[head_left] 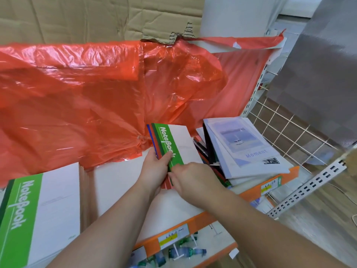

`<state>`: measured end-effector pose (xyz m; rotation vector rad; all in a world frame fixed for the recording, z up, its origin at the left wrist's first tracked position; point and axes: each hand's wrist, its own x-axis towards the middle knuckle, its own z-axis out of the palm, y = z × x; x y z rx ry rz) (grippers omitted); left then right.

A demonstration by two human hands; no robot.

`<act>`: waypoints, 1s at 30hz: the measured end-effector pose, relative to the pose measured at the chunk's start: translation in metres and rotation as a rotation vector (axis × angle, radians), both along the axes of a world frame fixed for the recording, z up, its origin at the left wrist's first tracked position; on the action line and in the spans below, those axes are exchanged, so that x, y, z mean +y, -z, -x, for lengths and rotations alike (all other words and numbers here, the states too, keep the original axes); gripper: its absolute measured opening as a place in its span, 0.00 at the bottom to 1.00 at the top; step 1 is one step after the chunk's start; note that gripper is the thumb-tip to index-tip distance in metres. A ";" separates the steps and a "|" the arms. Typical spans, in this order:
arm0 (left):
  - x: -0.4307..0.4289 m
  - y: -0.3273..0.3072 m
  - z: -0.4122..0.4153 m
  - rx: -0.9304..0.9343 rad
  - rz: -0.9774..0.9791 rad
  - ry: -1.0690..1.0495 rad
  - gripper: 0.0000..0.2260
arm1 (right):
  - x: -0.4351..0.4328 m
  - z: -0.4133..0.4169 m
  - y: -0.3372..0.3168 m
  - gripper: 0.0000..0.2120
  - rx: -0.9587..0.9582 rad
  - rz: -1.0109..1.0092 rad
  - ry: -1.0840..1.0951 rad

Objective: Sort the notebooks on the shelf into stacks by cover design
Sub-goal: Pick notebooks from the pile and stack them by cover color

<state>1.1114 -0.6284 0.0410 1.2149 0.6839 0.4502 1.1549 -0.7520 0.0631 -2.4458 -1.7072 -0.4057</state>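
Note:
A bundle of white notebooks with green, red and blue spine bands (173, 144) stands tilted at the middle of the white shelf (119, 180). My left hand (154, 167) grips the bundle from its left edge, thumb on the green "NoteBook" band. My right hand (191, 178) pinches the bundle's lower edge. At the left front lies a stack of green-banded notebooks (40, 215). On the right, pale blue "Moment" notebooks (245, 146) lean over a mixed pile of notebooks (210, 157).
Red plastic sheeting (87, 89) covers the back of the shelf, with cardboard (96, 18) behind it. A white wire grid (289, 132) closes the right end. Orange price strips (257, 188) edge the shelf; bottles (183, 250) lie on the shelf below.

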 end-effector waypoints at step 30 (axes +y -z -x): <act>0.024 0.021 0.057 0.111 -0.481 -0.117 0.11 | 0.017 -0.005 0.041 0.12 1.198 -0.573 0.249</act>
